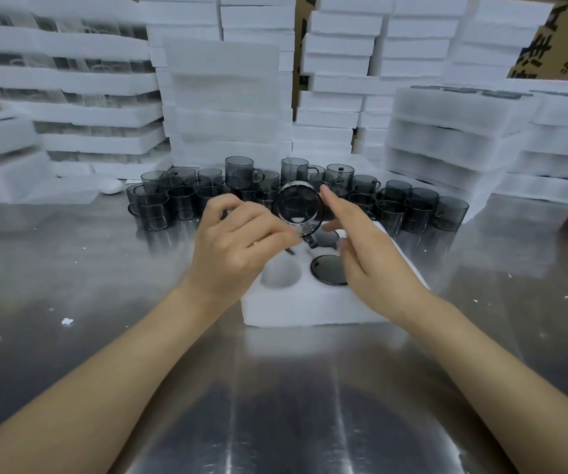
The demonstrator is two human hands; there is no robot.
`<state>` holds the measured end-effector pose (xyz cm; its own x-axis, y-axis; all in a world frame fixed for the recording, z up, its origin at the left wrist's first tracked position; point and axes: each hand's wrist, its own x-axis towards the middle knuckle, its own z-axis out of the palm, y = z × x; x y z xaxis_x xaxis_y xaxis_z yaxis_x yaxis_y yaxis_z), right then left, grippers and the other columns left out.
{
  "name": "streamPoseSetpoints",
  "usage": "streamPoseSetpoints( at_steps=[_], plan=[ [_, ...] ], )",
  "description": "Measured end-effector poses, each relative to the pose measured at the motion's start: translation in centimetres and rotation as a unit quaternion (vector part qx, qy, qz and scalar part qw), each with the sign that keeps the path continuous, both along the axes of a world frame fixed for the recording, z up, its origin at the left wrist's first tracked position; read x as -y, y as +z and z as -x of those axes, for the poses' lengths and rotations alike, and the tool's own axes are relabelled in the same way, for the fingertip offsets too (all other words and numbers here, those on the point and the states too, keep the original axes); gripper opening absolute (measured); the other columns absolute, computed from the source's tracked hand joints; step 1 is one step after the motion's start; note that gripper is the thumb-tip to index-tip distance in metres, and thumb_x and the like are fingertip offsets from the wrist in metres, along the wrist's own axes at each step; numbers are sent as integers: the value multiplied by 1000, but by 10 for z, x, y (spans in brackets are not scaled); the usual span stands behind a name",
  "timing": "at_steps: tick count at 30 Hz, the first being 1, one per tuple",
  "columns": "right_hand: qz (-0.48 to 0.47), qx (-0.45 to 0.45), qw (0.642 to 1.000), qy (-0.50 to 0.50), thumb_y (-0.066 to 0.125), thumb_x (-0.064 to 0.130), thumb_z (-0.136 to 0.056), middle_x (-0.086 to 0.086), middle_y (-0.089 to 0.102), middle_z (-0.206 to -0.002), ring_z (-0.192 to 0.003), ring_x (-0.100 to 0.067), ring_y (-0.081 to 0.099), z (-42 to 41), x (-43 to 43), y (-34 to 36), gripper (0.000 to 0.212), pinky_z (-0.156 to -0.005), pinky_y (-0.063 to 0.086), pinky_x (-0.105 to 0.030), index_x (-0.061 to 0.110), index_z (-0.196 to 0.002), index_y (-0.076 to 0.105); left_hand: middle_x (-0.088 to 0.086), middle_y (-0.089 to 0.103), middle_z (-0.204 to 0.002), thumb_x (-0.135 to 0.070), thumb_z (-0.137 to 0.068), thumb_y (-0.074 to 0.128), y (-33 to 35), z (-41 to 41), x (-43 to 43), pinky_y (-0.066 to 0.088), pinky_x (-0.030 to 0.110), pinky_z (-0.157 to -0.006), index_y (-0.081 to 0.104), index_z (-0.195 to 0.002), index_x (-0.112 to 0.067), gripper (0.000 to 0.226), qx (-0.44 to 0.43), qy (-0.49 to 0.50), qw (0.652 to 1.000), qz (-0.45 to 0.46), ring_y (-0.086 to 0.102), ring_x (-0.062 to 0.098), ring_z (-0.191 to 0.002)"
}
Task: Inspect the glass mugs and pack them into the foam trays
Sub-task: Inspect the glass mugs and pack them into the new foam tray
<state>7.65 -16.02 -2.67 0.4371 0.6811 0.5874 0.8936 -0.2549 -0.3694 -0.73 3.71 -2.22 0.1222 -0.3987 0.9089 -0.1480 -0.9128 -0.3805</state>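
A smoky glass mug (298,209) is held tipped on its side above the foam tray (313,302), base toward the camera, handle down; the left hand (238,244) pinches it near the handle while the right hand (368,258) touches its rim with fingers spread; more mugs (391,208) crowd the desk (104,268) behind, before stacked trays (227,97)

Left hand (241,241) apparently pinching, right hand (364,254) open, forefinger raised

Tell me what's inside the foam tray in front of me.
The foam tray holds two dark mugs in its right pockets, and one near-left pocket is empty. The hands cover the rest.
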Motion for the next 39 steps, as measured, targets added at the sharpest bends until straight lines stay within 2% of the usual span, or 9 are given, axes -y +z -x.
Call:
streamPoseSetpoints(
  at_steps=[5,10,15,17,20,24,27,31,39],
  plan=[
    [-68,3,996,54,37,-15,-87,9,27,-152,-139,-1,28,2,-2,4,78,-107,32,-17,27,-150,16,-2,73,-84,2,-94,57,1,2,3,41,32,-81,77,-93,-12,25,-43,-28,998,20,64,13,-74],
    [-81,17,994,73,48,-15,-84,5,44,-139,-118,-3,49,7,-1,8,78,-98,41,-18,24,-148,26,13,69,-107,7,-92,56,-5,4,2,49,41,-83,69,-112,0,25,-163,-71,980,92,62,32,-95],
    [-64,-57,991,105,52,18,-87,10,44,-139,-108,-8,57,12,3,9,67,-96,45,-21,32,-147,27,16,65,-113,11,-86,57,-4,2,1,50,45,-86,67,-115,2,32,-232,-106,956,147,61,33,-103],
    [-76,-72,989,103,55,16,-88,10,48,-131,-99,-12,61,13,2,10,62,-91,49,-22,30,-144,33,17,64,-114,16,-84,57,-3,1,-1,52,46,-86,67,-114,3,34,-248,-121,949,151,61,33,-104],
    [-78,-55,991,98,59,6,-89,8,46,-128,-93,-11,61,14,2,13,63,-86,48,-17,33,-142,37,18,57,-122,13,-88,55,-4,-2,-3,52,34,-92,64,-120,3,34,-244,-145,943,172,61,22,-102],
    [-61,-44,996,55,72,17,-84,4,48,-120,-81,-9,61,21,-4,14,50,-74,50,-14,28,-129,52,8,47,-121,9,-92,48,-11,-9,-12,43,14,-93,52,-131,3,40,-187,-152,941,237,57,12,-91],
    [-45,-30,999,0,80,29,-75,4,48,-105,-61,-12,57,31,-13,12,45,-63,51,-22,25,-114,58,11,49,-121,8,-93,46,-25,-15,-27,44,20,-92,47,-137,1,44,-201,-79,924,316,54,14,-98],
    [-68,0,997,-31,81,32,-73,8,46,-83,-60,-8,47,44,-23,14,33,-58,49,-37,15,-92,59,12,47,-129,-1,-94,48,-39,-25,-54,37,28,-100,48,-137,-1,43,-273,65,861,425,48,25,-117],
    [-129,1,991,-35,79,30,-76,21,34,-70,-60,-2,39,59,-44,4,26,-58,35,-18,11,-83,62,16,25,-148,-12,-90,51,-45,-36,-60,23,45,-108,34,-144,-3,57,-366,239,792,427,21,33,-135]
  ],
)
